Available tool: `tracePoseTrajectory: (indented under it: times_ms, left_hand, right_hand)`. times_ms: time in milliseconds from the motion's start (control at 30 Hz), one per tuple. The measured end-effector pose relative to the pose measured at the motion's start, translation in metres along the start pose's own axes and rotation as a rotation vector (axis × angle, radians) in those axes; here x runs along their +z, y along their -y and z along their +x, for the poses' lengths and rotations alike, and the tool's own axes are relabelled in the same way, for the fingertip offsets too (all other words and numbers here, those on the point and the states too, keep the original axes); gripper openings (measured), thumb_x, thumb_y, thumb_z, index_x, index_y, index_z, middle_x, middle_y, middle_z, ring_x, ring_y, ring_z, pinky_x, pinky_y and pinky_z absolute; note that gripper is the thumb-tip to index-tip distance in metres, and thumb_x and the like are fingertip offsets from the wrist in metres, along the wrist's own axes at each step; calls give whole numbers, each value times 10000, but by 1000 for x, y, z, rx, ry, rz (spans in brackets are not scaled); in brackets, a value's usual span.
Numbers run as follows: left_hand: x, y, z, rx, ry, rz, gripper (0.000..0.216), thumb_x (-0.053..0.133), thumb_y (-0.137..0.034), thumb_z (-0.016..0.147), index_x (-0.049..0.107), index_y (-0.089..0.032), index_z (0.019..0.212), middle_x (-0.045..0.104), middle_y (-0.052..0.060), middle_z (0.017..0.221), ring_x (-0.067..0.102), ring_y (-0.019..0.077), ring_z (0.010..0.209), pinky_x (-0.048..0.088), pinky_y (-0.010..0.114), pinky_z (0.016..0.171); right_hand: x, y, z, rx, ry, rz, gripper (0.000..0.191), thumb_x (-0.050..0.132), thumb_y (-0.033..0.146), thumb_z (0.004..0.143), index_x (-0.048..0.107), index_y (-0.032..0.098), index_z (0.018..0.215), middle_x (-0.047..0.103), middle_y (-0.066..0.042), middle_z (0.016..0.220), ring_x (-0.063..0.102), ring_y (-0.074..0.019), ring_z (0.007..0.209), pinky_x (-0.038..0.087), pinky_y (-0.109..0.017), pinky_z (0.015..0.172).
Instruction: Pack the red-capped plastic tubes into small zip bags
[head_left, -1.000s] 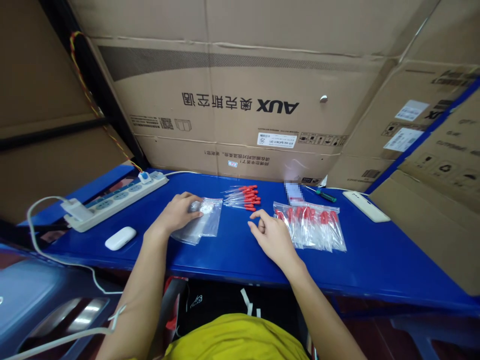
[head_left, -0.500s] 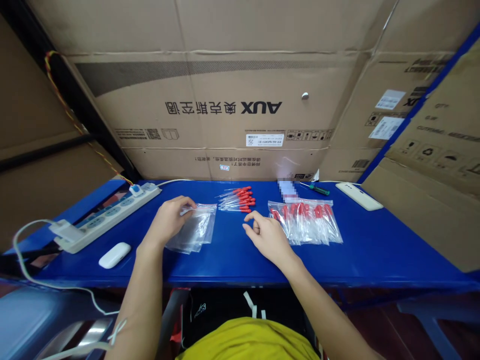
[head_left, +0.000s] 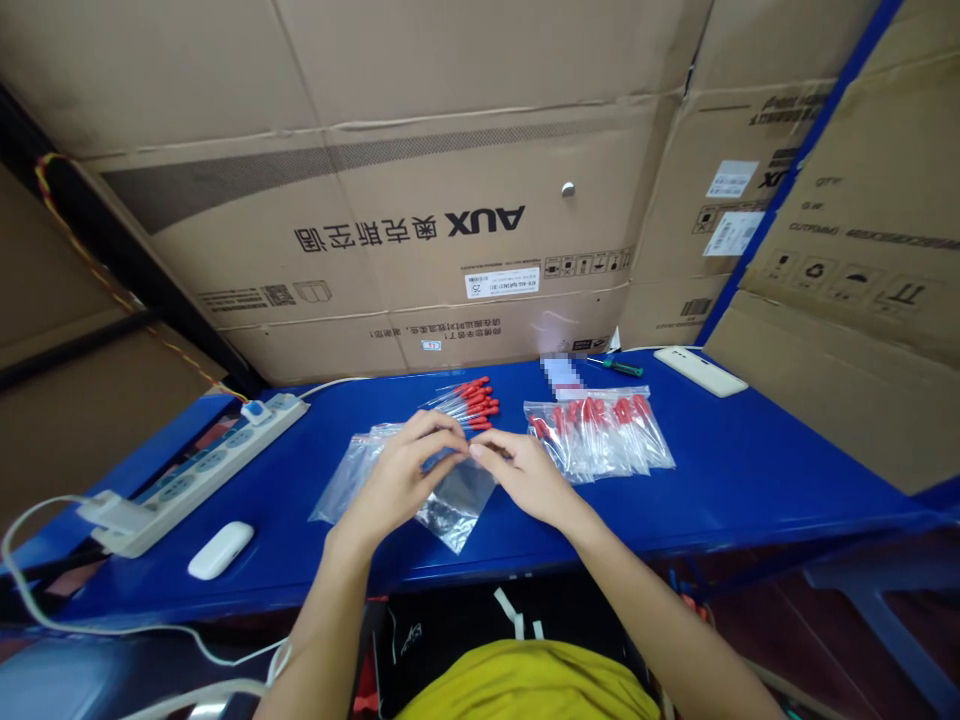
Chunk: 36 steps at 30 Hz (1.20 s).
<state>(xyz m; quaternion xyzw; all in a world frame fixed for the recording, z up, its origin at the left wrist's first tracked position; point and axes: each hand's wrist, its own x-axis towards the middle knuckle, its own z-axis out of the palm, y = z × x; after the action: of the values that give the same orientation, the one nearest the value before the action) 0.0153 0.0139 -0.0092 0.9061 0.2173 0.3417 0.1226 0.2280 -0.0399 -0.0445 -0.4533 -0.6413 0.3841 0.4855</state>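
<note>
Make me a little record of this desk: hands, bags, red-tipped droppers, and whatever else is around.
Left hand: pinching a clear bag near its top
Right hand: fingertips meeting the left's there; grip unclear
Droppers: loose pile beyond the hands
Filled bags: at right, red tips showing
Flat bags: at left, partly hidden
Back right: screwdriver, phone
Far left: power strip, white case

A blue table [head_left: 757, 465] carries a power strip [head_left: 212, 468], a white case [head_left: 221, 550] near it, overlapping flat bags [head_left: 341, 480], loose red-ended tubes [head_left: 476, 402], filled bags [head_left: 600, 435], a screwdriver [head_left: 624, 368] and, farther right, a phone [head_left: 701, 371].
</note>
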Motion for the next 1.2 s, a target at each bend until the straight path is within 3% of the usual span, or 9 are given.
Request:
tracePoseTrajectory:
  times_ms: [67,233,367,633,833,967,1067,1200]
  left_hand:
    - [8,-2,2,8,-2,-26,110,626,-195,1080,722,-227,1036,712,66,1150,682,213,1093,544,350,960]
    - [14,0,1,6,-67,57,128,654,-168,1055,755,-241,1024,622,99,1402,596,272,1340,499,459,1128]
    - [17,-2,1,9,-156,136,138,690,-163,1030,790,-257,1018,569,100,1447,523,302,1377,467,520,1156]
    - [10,-2,2,-64,-188,62,133,696,-170,1025,798,-251,1001,544,74,1213,568,257,1201,507,453,1061]
    - [14,-8,2,-94,-128,-21,138,651,-227,1058,786,-245,1030,536,82,1217,563,255,1216,506,430,1066]
    - [28,-14,4,-260,-294,-135,191,557,-291,1100,669,-239,1246,578,44,1036,612,198,967,535,357,914]
    - [38,-16,5,-431,-348,-108,147,634,-373,1052,615,-233,1093,581,-18,810,582,181,757,487,323,757]
    - [42,-21,6,-470,-484,62,285,761,-427,957,552,-238,1005,589,-38,778,580,181,734,449,332,764]
  right_hand:
    - [-1,-2,2,25,31,108,276,640,452,1021,751,219,924,731,-5,812,625,-158,692,462,-287,661]
    - [-3,-8,4,168,47,330,303,810,479,878,727,211,991,784,-27,841,648,-146,601,444,-262,542]
    - [-3,-10,4,201,44,420,372,853,519,838,694,215,982,750,-5,721,702,-166,622,450,-240,527]
    - [-2,-11,5,203,-12,400,390,825,568,852,661,216,880,723,-5,695,771,-199,689,503,-249,562]
    - [2,-5,3,127,-40,313,347,853,533,830,733,221,924,705,-4,809,656,-161,713,492,-241,550]
    - [-2,-7,4,119,-149,285,350,883,523,789,726,213,822,662,5,730,586,-152,670,460,-245,528]
    - [-1,-10,4,162,-159,291,359,896,528,768,751,209,841,682,-4,692,613,-164,640,467,-259,516]
    - [2,-11,4,188,-181,358,403,877,589,793,758,210,863,748,-37,760,747,-221,753,608,-327,666]
